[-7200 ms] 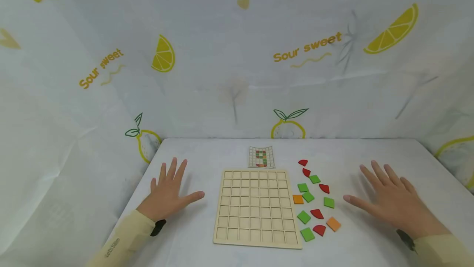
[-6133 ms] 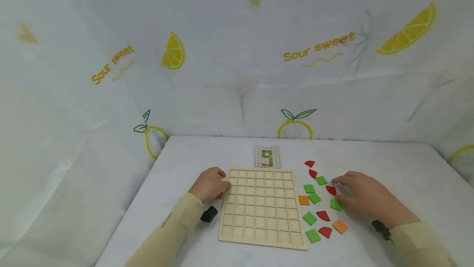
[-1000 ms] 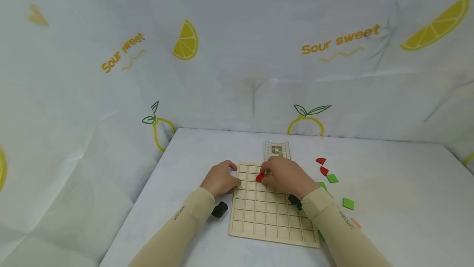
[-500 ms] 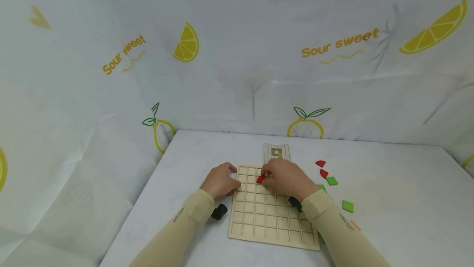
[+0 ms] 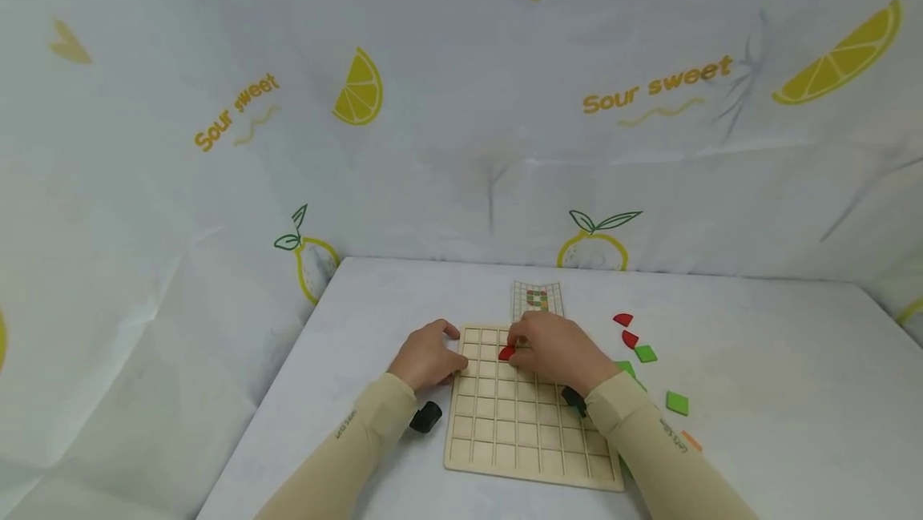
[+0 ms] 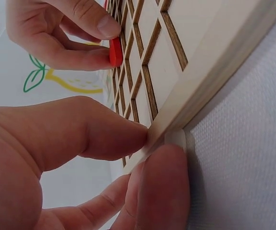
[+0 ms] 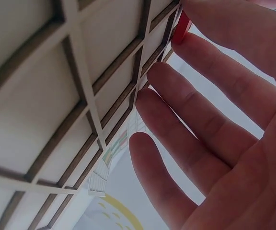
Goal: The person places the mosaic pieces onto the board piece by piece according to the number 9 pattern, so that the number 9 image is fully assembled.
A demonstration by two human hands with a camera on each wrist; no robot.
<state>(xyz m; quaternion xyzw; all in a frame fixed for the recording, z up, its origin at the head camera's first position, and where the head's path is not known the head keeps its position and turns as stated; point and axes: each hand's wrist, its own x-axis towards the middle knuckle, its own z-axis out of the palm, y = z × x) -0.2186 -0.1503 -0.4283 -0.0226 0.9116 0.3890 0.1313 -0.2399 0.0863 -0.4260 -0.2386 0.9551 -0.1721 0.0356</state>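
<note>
Resting on a white table (image 5: 757, 360) walled by lemon-print cloth (image 5: 461, 103), hands pinch board (image 5: 530, 432) and red piece (image 5: 507, 353).

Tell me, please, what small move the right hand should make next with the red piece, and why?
Probably press the red piece flat into its square and let go. The right hand pinches it at the wooden board, seemingly on edge in the left wrist view, while the left hand grips the board's edge.
</note>
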